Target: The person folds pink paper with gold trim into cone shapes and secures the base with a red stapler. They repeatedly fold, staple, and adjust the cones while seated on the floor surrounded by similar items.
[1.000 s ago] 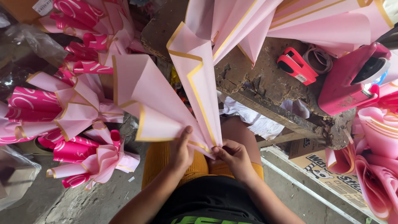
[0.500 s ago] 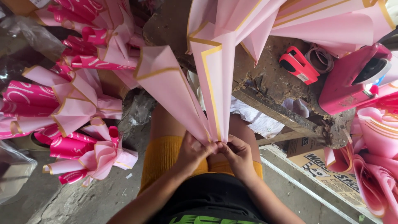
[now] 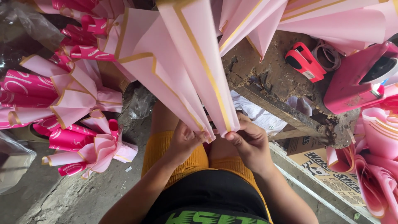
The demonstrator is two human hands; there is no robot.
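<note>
Over my lap, both hands pinch the narrow lower ends of folded pale pink wrapping sheets with gold borders (image 3: 182, 70). My left hand (image 3: 184, 141) grips the bottom tip of the left fold. My right hand (image 3: 248, 143) pinches the bottom of the right fold, thumb and fingers closed on it. The sheets fan upward and outward, hiding part of the bench behind them.
Finished pink and magenta paper bows (image 3: 83, 143) lie piled on the floor at left. A worn wooden bench (image 3: 286, 95) at right carries a red stapler (image 3: 304, 62), a tape roll (image 3: 327, 54) and a pink tool (image 3: 360, 79). More pink sheets (image 3: 377, 166) and a cardboard box (image 3: 327, 174) sit at lower right.
The pink folds have swung upright and closed together, and both hands have gathered their lower tips side by side. The view has tilted closer to the sheets.
</note>
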